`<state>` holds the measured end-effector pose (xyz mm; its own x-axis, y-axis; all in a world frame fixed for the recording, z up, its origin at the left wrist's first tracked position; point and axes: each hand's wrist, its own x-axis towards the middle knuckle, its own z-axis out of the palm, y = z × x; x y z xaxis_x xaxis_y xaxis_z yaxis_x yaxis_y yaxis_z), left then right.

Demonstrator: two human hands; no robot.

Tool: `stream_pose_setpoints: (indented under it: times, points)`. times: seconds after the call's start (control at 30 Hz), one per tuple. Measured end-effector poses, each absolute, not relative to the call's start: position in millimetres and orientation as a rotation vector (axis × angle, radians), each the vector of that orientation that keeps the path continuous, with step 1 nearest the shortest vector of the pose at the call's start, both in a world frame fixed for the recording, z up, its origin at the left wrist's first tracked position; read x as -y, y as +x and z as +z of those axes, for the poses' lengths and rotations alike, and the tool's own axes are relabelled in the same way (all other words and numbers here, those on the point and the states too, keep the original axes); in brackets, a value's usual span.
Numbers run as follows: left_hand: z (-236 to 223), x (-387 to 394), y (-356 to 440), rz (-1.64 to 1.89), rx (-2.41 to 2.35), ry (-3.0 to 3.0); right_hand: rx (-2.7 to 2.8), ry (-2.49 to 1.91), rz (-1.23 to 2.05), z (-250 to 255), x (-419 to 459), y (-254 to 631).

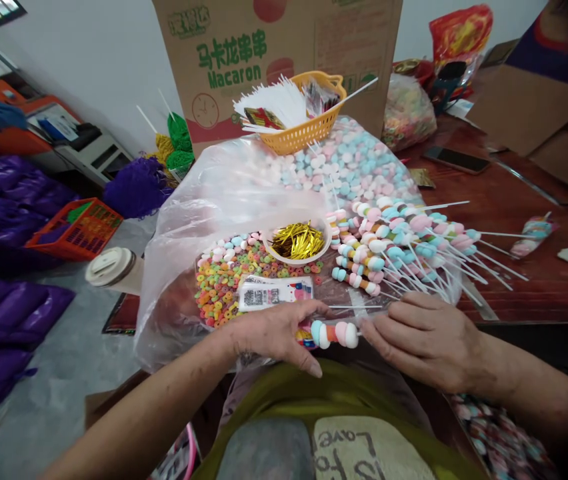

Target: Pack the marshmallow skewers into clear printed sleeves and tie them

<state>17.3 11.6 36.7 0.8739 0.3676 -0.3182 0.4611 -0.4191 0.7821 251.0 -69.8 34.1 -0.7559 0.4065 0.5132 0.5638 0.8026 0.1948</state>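
My left hand [277, 333] pinches the left end of a candy skewer [335, 333] strung with blue, pink and white marshmallow pieces. My right hand [424, 340] closes on the skewer's other end, on its thin white stick. Both hands sit at the near edge of the clear plastic bag [184, 253]. Just beyond the left hand lie printed label cards [274, 293] and a heap of coloured ring candies [224, 273]. A white bowl of gold twist ties [298, 241] stands behind them. Several finished skewers [404, 247] lie piled beyond the right hand.
A yellow basket [304, 130] of white sticks sits on loose pastel marshmallows [354, 167], in front of a "Macaron" carton [274, 60]. A phone [457, 160] and one wrapped skewer [534, 235] lie on the red-brown table. A lidded cup [114, 268] and orange crate [77, 230] are at left.
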Motion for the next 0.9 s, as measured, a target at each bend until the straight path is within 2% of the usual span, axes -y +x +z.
stream_pose_setpoints:
  times: [0.23, 0.33, 0.47, 0.6, 0.67, 0.8, 0.9]
  points:
    - [36, -10, 30, -0.165, -0.872, 2.568, 2.299, -1.190, -0.154, -7, 69, 246]
    - [42, -23, 16, -0.217, -0.869, 2.459, 2.260, -1.187, -0.062, -12, 67, 252]
    - [46, -35, 2, -0.477, -0.950, 2.385, 2.277, -1.149, -0.002, -11, 65, 246]
    - [39, -31, 3, -0.479, -0.988, 2.423, 2.321, -1.106, -0.024, -5, 61, 240]
    - [33, -26, 5, -0.429, -1.030, 2.565, 2.390, -1.135, 0.151, 1, 58, 242]
    - [23, -18, 5, -0.193, -1.062, 2.976, 2.362, -1.277, 0.733, 12, 53, 247]
    - [19, -15, 3, -0.045, -1.058, 3.063, 2.310, -1.284, 0.935, 14, 51, 246]
